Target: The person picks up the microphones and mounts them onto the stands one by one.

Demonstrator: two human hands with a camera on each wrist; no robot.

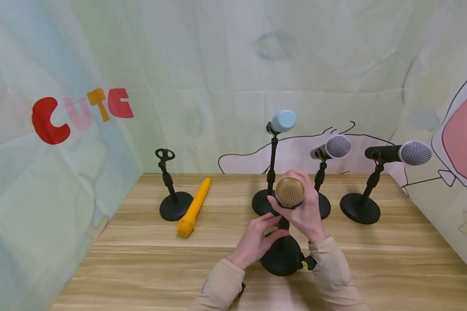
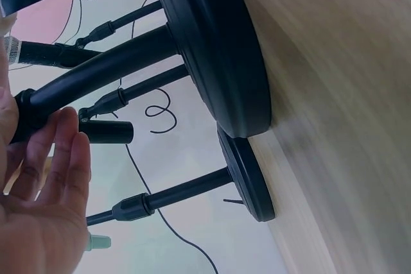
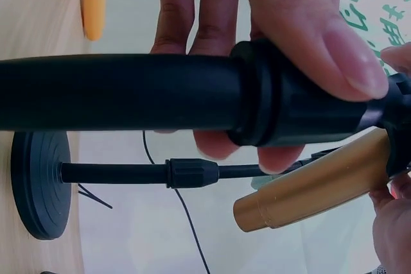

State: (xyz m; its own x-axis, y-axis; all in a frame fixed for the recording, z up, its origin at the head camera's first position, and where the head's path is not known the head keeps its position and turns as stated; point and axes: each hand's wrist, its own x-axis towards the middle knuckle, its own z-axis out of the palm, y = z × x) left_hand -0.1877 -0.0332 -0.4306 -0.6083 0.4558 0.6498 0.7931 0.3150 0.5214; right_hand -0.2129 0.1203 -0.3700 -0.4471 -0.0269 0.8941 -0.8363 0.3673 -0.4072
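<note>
Both hands are at work on the black microphone stand (image 1: pixel 281 259) out in the middle of the desk (image 1: pixel 140 272), well in from the far edge! The left hand (image 1: pixel 257 239) has fingers and thumb closed around the collar (image 3: pixel 311 123) on its stem. Up above, the right hand (image 1: pixel 308 209) is wrapped snugly about the gold microphone (image 1: pixel 289 192), which sits at the top of that stand, grille towards the head camera. Over near the far left corner, the orange microphone (image 1: pixel 196 207) lies just beside an unloaded stand (image 1: pixel 175 206). A blue-headed microphone (image 1: pixel 283 121) and two silver-headed microphones (image 1: pixel 337 147) stand along the far edge, reaching towards the right corner.
</note>
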